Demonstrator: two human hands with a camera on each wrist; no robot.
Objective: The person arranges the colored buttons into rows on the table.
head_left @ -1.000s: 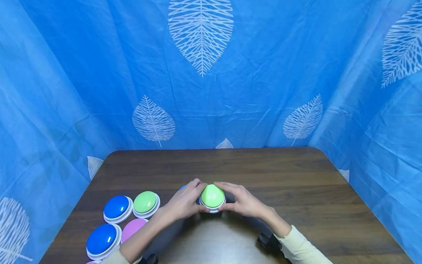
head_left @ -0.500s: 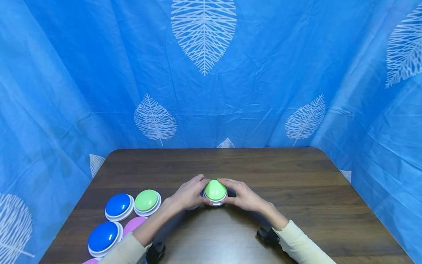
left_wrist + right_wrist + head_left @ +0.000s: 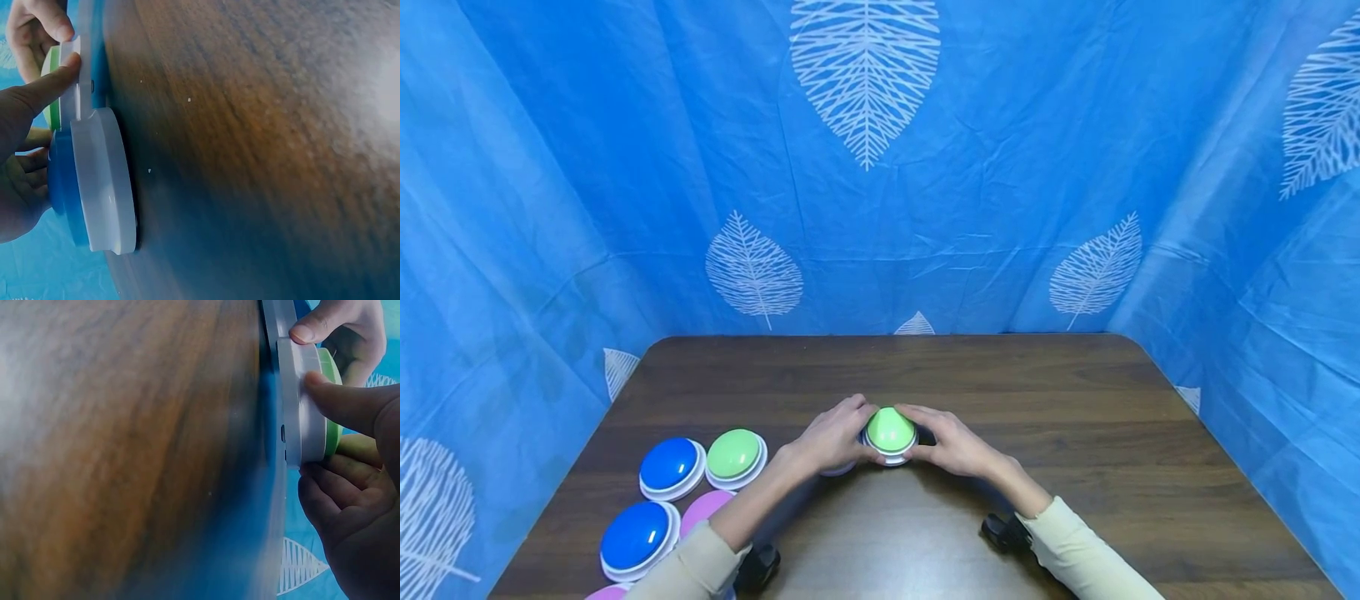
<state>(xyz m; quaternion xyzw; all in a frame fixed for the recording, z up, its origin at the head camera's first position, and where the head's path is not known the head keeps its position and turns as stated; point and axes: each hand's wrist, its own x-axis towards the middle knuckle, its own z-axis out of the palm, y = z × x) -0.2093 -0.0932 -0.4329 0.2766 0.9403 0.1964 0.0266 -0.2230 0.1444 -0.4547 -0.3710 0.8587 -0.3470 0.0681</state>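
Note:
Between both hands, near the middle of the table, is a green push button (image 3: 891, 429) with a domed top and a white round base. My left hand (image 3: 835, 435) grips its left side, thumb on the near side of the base and fingers at the far side. Opposite, my right hand (image 3: 957, 442) holds the right side in the same way. In the right wrist view a gap shows between the white base (image 3: 303, 403) and the tabletop. Just left of it, a blue push button (image 3: 103, 181) sits on the table, mostly hidden under my left hand in the head view.
On the left of the wooden table (image 3: 1075, 400) stand two more blue buttons (image 3: 668, 464), another green button (image 3: 733, 454) and pink buttons (image 3: 703, 508), partly covered by the left forearm. A blue leaf-print curtain (image 3: 970, 208) borders the table's back and sides.
Both hands have carried the green button slightly right and toward the table's far side. Over the last half second they barely move. The buttons on the left stay in place.

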